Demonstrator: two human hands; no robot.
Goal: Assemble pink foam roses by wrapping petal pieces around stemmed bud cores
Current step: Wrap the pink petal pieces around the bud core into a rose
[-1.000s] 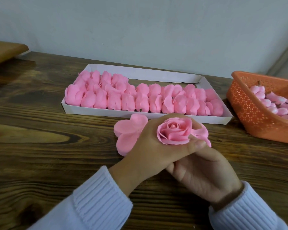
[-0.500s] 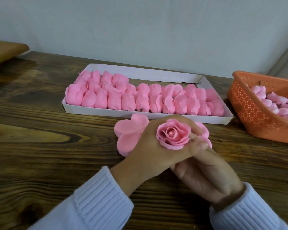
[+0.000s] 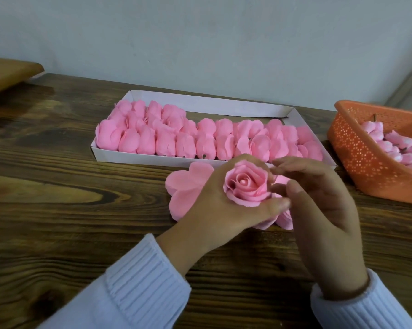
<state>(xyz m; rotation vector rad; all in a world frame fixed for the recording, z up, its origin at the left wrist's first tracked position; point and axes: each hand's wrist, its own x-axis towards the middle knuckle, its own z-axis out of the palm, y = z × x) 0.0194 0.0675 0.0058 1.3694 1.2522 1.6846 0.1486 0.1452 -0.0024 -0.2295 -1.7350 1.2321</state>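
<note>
Though near basket point(image 3: 366, 162) of buds point(image 3: 388, 146), tray point(image 3: 212, 104) of roses point(image 3: 186, 144).

We record, on the wooden table point(image 3: 57, 210): at centre rear, a shallow cardboard tray point(image 3: 200, 103) lying lengthwise, with finished foam roses point(image 3: 186, 143) packed in it in rows, side by side. To its right, well apart, a perforated basket point(image 3: 366, 167) with stemmed bud cores point(image 3: 390, 143) piled in it. Just before the tray, flat petal pieces point(image 3: 188, 184) on the tabletop. Over these, our left hand point(image 3: 214, 205) grips a single rose point(image 3: 246, 186), with our right hand point(image 3: 319, 205) just beside it on the right. At far left rear, a wooden board point(image 3: 8, 72). Behind all, a wall.
</note>
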